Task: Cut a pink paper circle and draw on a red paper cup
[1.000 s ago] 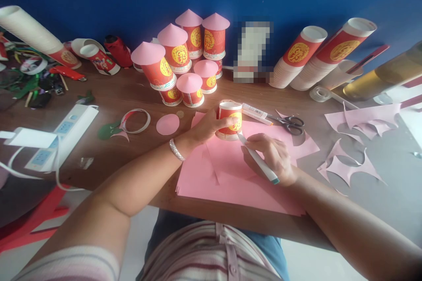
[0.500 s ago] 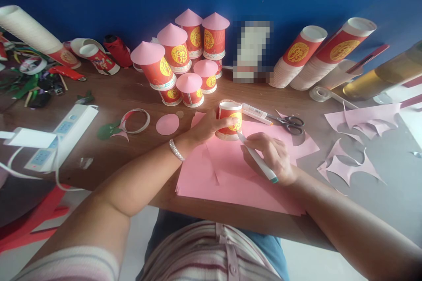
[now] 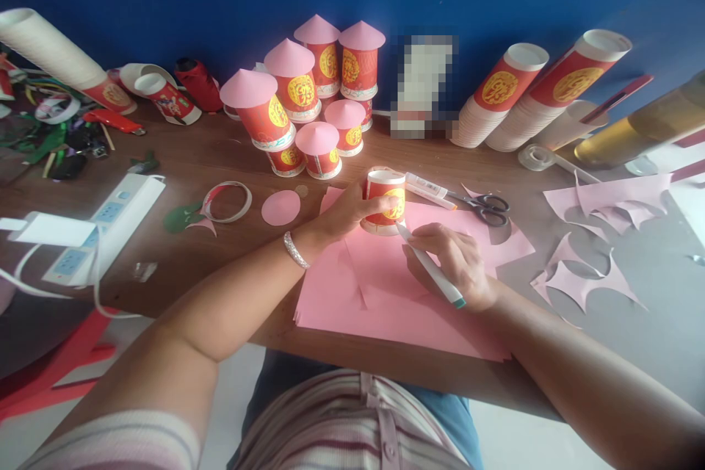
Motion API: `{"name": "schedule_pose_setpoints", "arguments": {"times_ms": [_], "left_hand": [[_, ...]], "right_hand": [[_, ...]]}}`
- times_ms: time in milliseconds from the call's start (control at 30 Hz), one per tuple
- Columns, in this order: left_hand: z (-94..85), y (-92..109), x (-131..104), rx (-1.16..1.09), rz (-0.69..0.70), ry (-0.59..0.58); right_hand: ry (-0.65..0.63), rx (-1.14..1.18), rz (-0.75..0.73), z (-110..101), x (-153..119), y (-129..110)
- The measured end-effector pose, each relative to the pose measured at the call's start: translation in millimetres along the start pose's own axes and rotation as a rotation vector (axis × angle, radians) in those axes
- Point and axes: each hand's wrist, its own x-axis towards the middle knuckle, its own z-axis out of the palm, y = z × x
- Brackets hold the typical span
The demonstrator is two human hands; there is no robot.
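Note:
My left hand [image 3: 352, 205] is wrapped round a small red paper cup [image 3: 393, 189] with a yellow emblem, its thumb across the front. In my right hand [image 3: 454, 261] is a white marker [image 3: 435, 275] with a green end; its tip is at the cup's lower white rim. Both hands are over pink paper sheets [image 3: 341, 301]. Just behind them lie a second marker [image 3: 427, 189] with an orange tip and black-handled scissors [image 3: 491, 209]. A pink paper disc [image 3: 280, 208] is left of the cup.
Several red cups with pink cone tops [image 3: 289, 81] stand behind. Cup stacks [image 3: 493, 99] lean at the back right, near a tape roll [image 3: 537, 156]. Pink offcuts [image 3: 589, 279] lie right. A power strip [image 3: 104, 228] and a white ring [image 3: 227, 203] are left.
The whole view has shifted very slightly. Both hands keep their hold, and the marker tip remains at the cup's lower rim.

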Motion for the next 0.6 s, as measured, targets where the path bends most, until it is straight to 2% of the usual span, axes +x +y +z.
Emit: {"name": "schedule_pose_setpoints", "arguments": {"times_ms": [600], "left_hand": [[-0.8, 0.0, -0.2, 0.002, 0.020, -0.013]], "right_hand": [[-0.003, -0.021, -0.024, 1.2, -1.4, -0.1]]}}
